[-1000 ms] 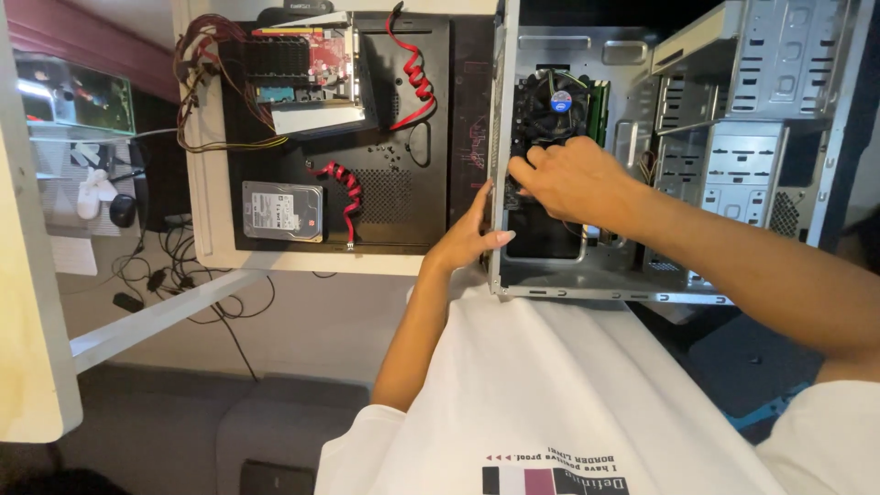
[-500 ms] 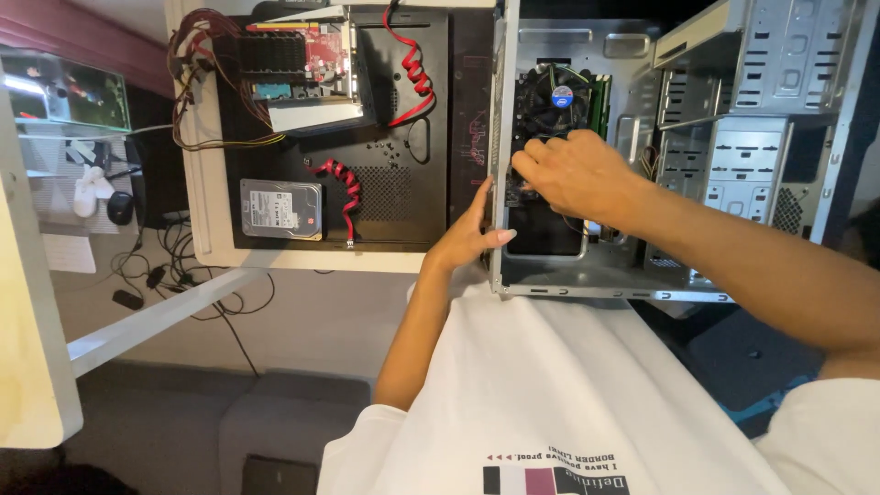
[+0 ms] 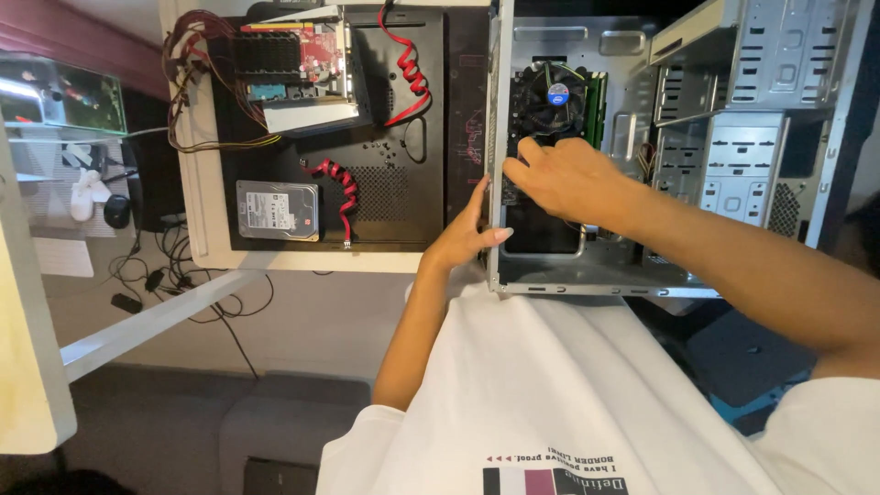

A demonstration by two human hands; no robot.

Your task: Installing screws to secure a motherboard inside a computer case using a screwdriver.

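An open silver computer case [image 3: 642, 275] lies on its side on the desk in front of me. My left hand [image 3: 467, 234] rests flat against the case's rear edge, fingers apart, with the thumb hooked on the frame. My right hand [image 3: 564, 179] reaches inside the case, fingers curled at the left part of the motherboard, just below the round black CPU fan [image 3: 555, 96]. Whether those fingers pinch anything is hidden. Green memory sticks [image 3: 598, 101] stand to the right of the fan.
A black side panel [image 3: 403, 192] lies left of the case, carrying a grey hard drive [image 3: 278, 209], red data cables [image 3: 341, 183], and a power supply with a red board [image 3: 293, 55]. Metal drive bays [image 3: 752, 110] fill the case's right. Cables hang below the white desk edge [image 3: 275, 261].
Both hands hold nearly the same place; my right hand has shifted slightly inside the case. The view has drifted a little.
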